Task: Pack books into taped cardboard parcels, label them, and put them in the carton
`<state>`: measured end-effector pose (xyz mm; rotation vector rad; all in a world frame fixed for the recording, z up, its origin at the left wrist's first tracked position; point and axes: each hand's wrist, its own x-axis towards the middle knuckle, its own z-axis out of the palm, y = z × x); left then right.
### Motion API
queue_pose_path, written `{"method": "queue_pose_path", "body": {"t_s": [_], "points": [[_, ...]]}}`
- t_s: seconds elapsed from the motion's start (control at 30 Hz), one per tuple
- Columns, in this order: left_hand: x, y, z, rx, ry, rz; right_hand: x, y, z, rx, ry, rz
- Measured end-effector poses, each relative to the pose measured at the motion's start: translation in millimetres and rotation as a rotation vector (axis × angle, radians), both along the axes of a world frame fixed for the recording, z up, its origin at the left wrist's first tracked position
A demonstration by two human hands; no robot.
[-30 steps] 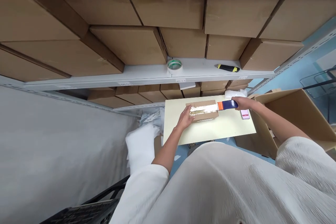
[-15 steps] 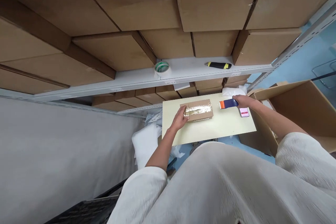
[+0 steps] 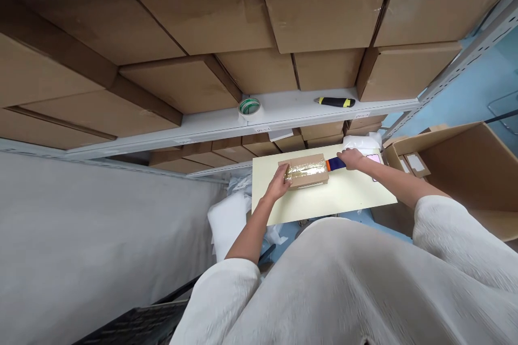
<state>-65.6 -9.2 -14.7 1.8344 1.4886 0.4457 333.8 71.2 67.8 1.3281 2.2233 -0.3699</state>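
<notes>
A small cardboard box (image 3: 304, 180) with shiny clear tape along its top lies on the pale yellow tabletop (image 3: 348, 195). My left hand (image 3: 278, 181) grips its left end, thumb on the top and fingers at the side. My right hand (image 3: 351, 158) is closed around a flat dark blue tool (image 3: 336, 164) with an orange end. That orange end meets the right end of the box at the tape; the tool's exact kind is unclear. Just behind my right wrist, a phone (image 3: 374, 158) lies partly covered on the tabletop.
Shelves of cardboard boxes (image 3: 324, 5) rise ahead. On the shelf edge are a tape roll (image 3: 250, 108) and a black-and-yellow utility knife (image 3: 335, 102). A big open carton (image 3: 465, 167) stands on the right. White packing foam (image 3: 229, 223) hangs at the left, and a plastic-wrapped bundle (image 3: 361, 142) lies behind.
My right hand has moved left with the blue tool, bringing its orange end from a gap away up to the box's right end. My left hand stays on the box.
</notes>
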Motion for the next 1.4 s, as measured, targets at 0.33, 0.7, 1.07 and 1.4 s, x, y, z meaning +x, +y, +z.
{"method": "queue_pose_path", "body": {"t_s": [0.33,0.7,1.07,1.4], "points": [[0.2,1.1,-2.6,-0.011,-0.023,-0.012,-22.5,-27.2,-16.8,0.017,-0.028,-0.101],[0.6,-0.8,-4.9,-0.013,-0.048,-0.014,57.2,-65.5,-2.0,-0.180,0.433,-0.853],[-1.3,-2.5,-10.7,0.028,-0.090,-0.046,-10.0,-61.9,124.1,0.238,0.740,-0.316],[6.5,-8.6,-10.5,0.033,-0.115,-0.021,-108.5,73.3,151.0,0.552,0.641,0.143]]}}
